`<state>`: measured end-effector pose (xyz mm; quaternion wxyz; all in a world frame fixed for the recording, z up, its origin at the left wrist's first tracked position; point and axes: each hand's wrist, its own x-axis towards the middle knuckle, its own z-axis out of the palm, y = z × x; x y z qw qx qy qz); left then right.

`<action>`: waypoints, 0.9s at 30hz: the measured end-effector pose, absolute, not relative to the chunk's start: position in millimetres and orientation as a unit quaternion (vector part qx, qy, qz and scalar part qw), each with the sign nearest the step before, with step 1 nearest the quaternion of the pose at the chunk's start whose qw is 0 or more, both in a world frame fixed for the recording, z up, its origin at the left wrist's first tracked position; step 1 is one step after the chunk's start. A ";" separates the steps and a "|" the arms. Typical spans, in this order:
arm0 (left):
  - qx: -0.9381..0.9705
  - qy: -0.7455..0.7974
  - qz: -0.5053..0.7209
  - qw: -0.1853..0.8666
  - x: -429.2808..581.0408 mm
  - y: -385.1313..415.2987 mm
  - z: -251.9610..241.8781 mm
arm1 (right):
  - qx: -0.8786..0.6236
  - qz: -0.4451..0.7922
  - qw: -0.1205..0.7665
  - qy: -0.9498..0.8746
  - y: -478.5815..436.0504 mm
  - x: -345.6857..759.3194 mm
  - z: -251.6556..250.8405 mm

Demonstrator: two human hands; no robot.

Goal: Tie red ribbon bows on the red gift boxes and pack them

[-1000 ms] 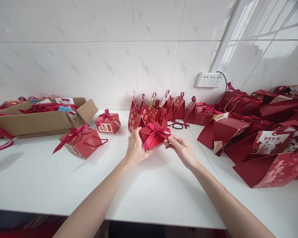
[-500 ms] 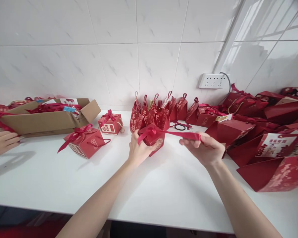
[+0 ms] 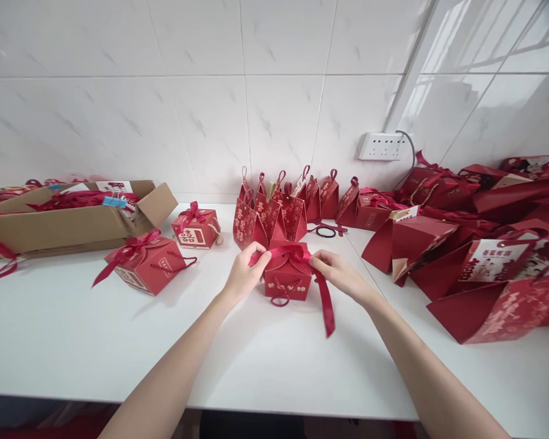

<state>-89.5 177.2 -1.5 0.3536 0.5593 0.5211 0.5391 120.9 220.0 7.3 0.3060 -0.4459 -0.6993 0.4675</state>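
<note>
A small red gift box (image 3: 289, 277) stands upright on the white table (image 3: 265, 360) in front of me. A dark red ribbon (image 3: 326, 299) crosses its top, and one loose end hangs down onto the table at the right. My left hand (image 3: 246, 271) pinches the ribbon at the box's top left. On the top right, my right hand (image 3: 336, 271) pinches the ribbon as well. Both hands are closed on it.
Two finished ribboned boxes (image 3: 147, 263) (image 3: 196, 227) sit to the left, beside an open cardboard carton (image 3: 73, 219) of ribbons. Several red pouch-shaped boxes (image 3: 274, 210) stand behind. Red paper bags (image 3: 485, 256) pile up at the right. A black hair tie (image 3: 326, 232) and wall socket (image 3: 384, 146) lie beyond.
My right hand, which had pulled the ribbon out to the right, has come back to the box top. The box now stands upright. Another person's hand at far left has gone from view.
</note>
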 end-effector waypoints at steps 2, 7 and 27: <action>0.530 0.486 0.557 0.416 -90.9 178.9 0.1 | -0.428 0.501 0.298 -0.691 219.2 121.6 9.0; 0.466 0.484 0.649 0.358 -108.0 186.4 4.6 | -0.348 0.590 0.332 -0.648 222.5 129.2 11.3; 0.776 0.456 0.394 0.186 -94.1 179.4 -5.4 | -0.380 0.468 0.370 -0.707 209.5 114.2 13.8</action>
